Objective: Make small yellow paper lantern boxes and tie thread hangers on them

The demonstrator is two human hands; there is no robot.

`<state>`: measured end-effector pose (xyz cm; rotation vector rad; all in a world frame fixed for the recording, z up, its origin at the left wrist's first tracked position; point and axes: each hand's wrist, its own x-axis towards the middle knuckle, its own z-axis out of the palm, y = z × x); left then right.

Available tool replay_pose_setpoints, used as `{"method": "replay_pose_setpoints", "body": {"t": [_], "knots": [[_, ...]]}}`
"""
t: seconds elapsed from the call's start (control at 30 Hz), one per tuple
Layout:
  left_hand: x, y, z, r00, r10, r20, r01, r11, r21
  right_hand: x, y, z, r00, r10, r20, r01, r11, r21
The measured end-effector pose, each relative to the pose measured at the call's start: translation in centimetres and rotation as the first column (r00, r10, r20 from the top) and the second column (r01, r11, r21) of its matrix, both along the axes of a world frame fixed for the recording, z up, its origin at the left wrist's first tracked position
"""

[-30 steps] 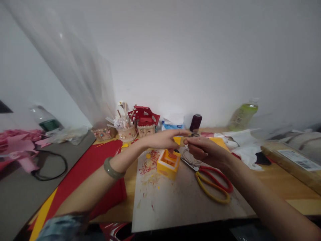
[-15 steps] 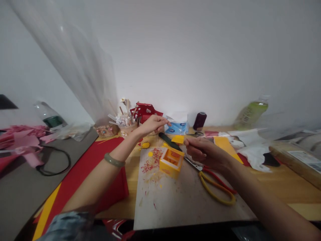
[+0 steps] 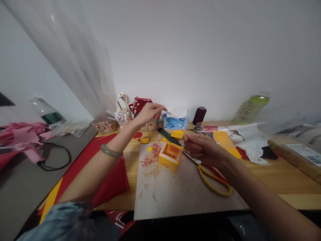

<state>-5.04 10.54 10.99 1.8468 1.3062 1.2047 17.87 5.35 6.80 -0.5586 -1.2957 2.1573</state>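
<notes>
My left hand (image 3: 150,112) is raised near the blue tissue pack (image 3: 175,123), its fingers drawn together in a pinch. Whatever may be between them is too small to make out. A pale green bangle (image 3: 111,152) circles that wrist. My right hand (image 3: 197,144) is closed, and a small piece of yellow paper (image 3: 177,134) sticks out at its fingertips. Just below stands a small yellow box (image 3: 170,156) with a square white-edged opening. Long scissors (image 3: 215,182) with yellow and red handles lie beneath my right hand.
A grey board (image 3: 163,197) strewn with red and yellow scraps covers the table's middle. Red sheets (image 3: 110,180) lie left. Behind stand a cup of sticks (image 3: 122,117), a dark thread spool (image 3: 199,115) and a green bottle (image 3: 252,107). White tissue (image 3: 253,144) lies right.
My left hand has lifted up and slightly left, away from the tissue pack's front. My right hand stays close to the yellow paper and box. The view has shifted slightly.
</notes>
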Motion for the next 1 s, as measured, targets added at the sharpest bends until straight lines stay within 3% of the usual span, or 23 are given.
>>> {"method": "replay_pose_setpoints", "body": {"t": [0.2,0.4,0.57,0.63,0.7,0.73,0.8,0.9,1.0], "knots": [[-0.5,0.7,0.0,0.991,0.132,-0.023,-0.130,0.989,0.076,0.2,-0.2,0.0,0.999,0.006,-0.037,-0.006,1.000,-0.005],[-1.5,1.4,0.4,0.954,0.299,-0.027,-0.289,0.937,0.197,0.5,-0.7,-0.1,0.998,0.032,-0.052,-0.032,0.999,-0.008],[-3.1,1.9,1.2,0.865,0.491,-0.104,-0.448,0.849,0.280,1.1,-0.8,-0.4,0.998,0.047,-0.029,-0.047,0.999,-0.016],[-3.6,1.7,1.7,0.826,0.539,-0.165,-0.496,0.834,0.242,1.5,-0.9,-0.3,0.999,0.035,-0.028,-0.036,0.999,-0.020],[-3.6,0.8,2.2,0.867,0.421,-0.267,-0.407,0.907,0.108,1.7,-0.9,-0.3,0.999,0.025,-0.026,-0.026,0.999,-0.021],[-3.3,0.2,2.5,0.907,0.270,-0.323,-0.278,0.960,0.022,1.8,-0.9,-0.2,0.999,0.024,-0.023,-0.025,0.999,-0.020],[-2.1,-1.5,2.9,0.914,0.039,-0.404,-0.060,0.997,-0.040,1.9,-0.9,-0.2,1.000,0.025,-0.013,-0.025,1.000,-0.018],[0.6,-4.1,3.2,0.941,-0.144,-0.306,0.128,0.989,-0.069,1.7,-0.7,-0.2,1.000,0.022,0.005,-0.022,1.000,-0.011],[3.1,-5.6,3.1,0.878,-0.411,-0.247,0.353,0.902,-0.248,1.5,-0.6,-0.2,0.999,0.030,0.025,-0.030,1.000,-0.003]]}}
